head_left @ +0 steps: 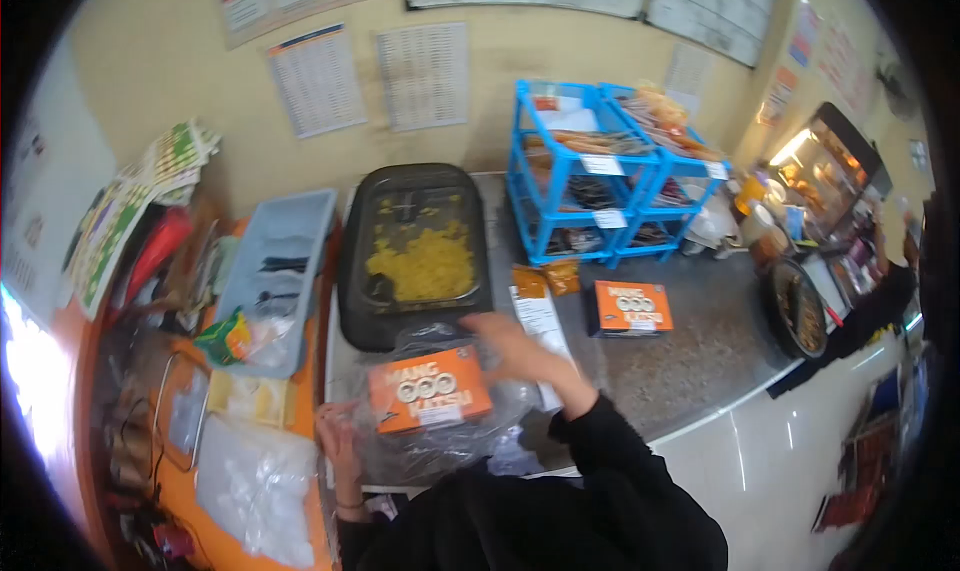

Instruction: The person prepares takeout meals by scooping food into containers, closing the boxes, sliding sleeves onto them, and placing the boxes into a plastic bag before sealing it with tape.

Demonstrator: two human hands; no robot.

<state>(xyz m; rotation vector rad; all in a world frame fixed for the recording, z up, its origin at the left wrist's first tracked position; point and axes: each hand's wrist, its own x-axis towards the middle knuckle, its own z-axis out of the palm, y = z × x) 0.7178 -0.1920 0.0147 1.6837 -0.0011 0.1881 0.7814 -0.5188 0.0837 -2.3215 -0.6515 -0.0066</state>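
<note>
An orange food box (430,389) with "MANG KATSU" printing lies on a clear plastic bag (520,399) spread over the counter. My right hand (522,351) is at the box's upper right corner, its fingers stretched out and the thumb apart. At the bag's left edge, my left hand (340,439) has its fingers bent against the plastic, pinching it. A printed paper slip (540,321) lies partly behind my right forearm. Beyond the box stands a black tray (362,311) with yellow food under its clear cover.
A second orange box (632,308) and small brown sachets (563,276) lie to the right. Blue stacked baskets (540,186) stand behind them. On the left are a pale blue bin (290,211) and white plastic bags (258,486). A co-worker's arm (850,331) shows beside a pan (795,311).
</note>
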